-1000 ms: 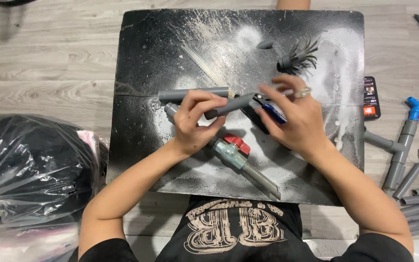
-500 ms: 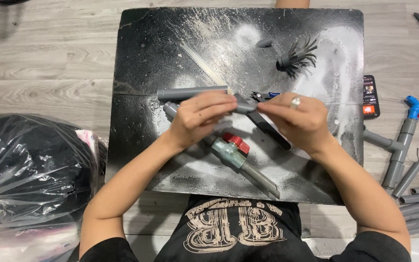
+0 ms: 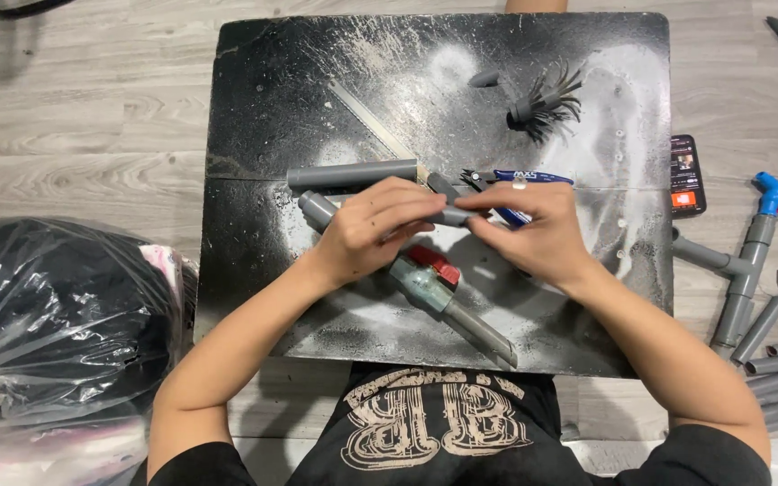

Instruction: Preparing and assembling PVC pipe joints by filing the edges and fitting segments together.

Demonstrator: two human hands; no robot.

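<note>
Short grey pipe piece (image 3: 453, 216) sits at frame centre, pinched between both hands over the black board (image 3: 254, 108). Left hand (image 3: 373, 227) is wrapped on its left end, right hand (image 3: 533, 229) closes fingertips on its right end; hands are together, nearly touching. A second ago the piece was tilted and lifted higher, with the blue-handled pliers (image 3: 515, 180) under the right palm; now the piece lies level and the pliers rest on the board just above the right hand. Half a second ago the hands were already closing in; now they sit slightly lower. Just below the hands lies the pipe with a red-handled valve (image 3: 434, 279), running diagonally to lower right, unmoved. Loose grey pipe (image 3: 351, 173) lies just above the left hand, same spot. Black bristly fitting (image 3: 544, 101) is at upper right of the board. Phone (image 3: 687, 175) and a pipe assembly with blue elbow (image 3: 749, 261) are at right edge. Black plastic bag (image 3: 47, 306) is at lower left.
</note>
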